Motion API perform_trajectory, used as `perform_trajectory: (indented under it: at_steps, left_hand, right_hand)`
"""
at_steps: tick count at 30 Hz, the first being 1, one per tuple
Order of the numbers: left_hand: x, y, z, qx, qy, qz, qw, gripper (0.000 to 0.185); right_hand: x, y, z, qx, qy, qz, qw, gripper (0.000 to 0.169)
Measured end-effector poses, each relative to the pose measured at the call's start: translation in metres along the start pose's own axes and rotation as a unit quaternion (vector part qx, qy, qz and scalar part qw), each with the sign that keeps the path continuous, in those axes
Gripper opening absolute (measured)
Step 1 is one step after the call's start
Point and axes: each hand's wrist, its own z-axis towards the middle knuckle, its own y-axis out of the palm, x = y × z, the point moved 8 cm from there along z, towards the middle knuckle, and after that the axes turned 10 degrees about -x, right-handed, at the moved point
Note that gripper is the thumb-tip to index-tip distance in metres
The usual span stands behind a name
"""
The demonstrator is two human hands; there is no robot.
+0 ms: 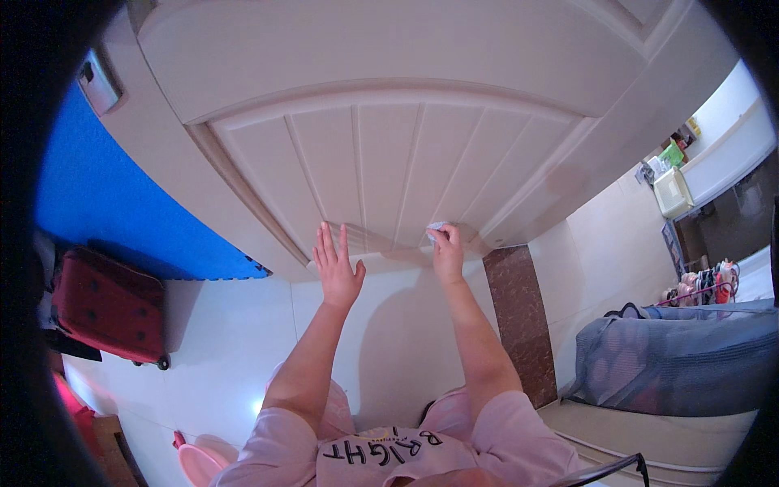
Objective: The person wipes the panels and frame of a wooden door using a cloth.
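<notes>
Before me stands a pale panelled door with vertical grooves in its lower panel. My right hand pinches a small light-grey wad, perhaps a cloth or scouring pad, against the bottom of that panel. To the left, my left hand is flat with its fingers apart and holds nothing. Its fingertips are at the lower part of the panel; whether they touch it is hard to tell. A metal lock plate sits on the door's left edge.
A dark red wheeled suitcase stands at left by a blue mat or panel. A brown threshold strip crosses the floor on the right. Beyond it is a grey mesh basket. A pink basin lies at lower left.
</notes>
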Motion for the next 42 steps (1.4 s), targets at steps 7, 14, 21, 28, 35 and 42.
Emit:
perform_trajectory:
  at_steps: [7, 14, 21, 28, 35, 42]
  left_hand:
    - [-0.008, 0.014, -0.001, -0.022, -0.007, 0.007, 1.000, 0.096]
    - [-0.009, 0.018, 0.001, -0.018, -0.004, -0.003, 1.000, 0.097]
    - [-0.008, 0.018, 0.001, -0.022, -0.009, 0.010, 1.000, 0.093]
    - [-0.010, 0.020, 0.002, -0.026, -0.006, 0.016, 1.000, 0.093]
    - [-0.010, 0.021, 0.001, -0.026, -0.002, 0.020, 0.999, 0.092]
    - [-0.010, 0.018, 0.000, -0.042, -0.003, 0.040, 0.998, 0.092]
  right_hand:
    - [0.004, 0.000, 0.001, -0.029, -0.004, -0.044, 0.999, 0.036]
    - [-0.011, -0.055, 0.028, 0.057, -0.002, -0.021, 0.998, 0.028]
    - [-0.028, -0.112, 0.055, 0.152, 0.033, -0.007, 0.988, 0.039]
    - [-0.025, -0.110, 0.050, 0.174, 0.019, -0.016, 0.984, 0.039]
    - [0.035, -0.042, 0.009, 0.093, 0.049, -0.018, 0.994, 0.037]
    - [0.086, -0.004, -0.025, -0.032, 0.099, 0.004, 0.995, 0.038]
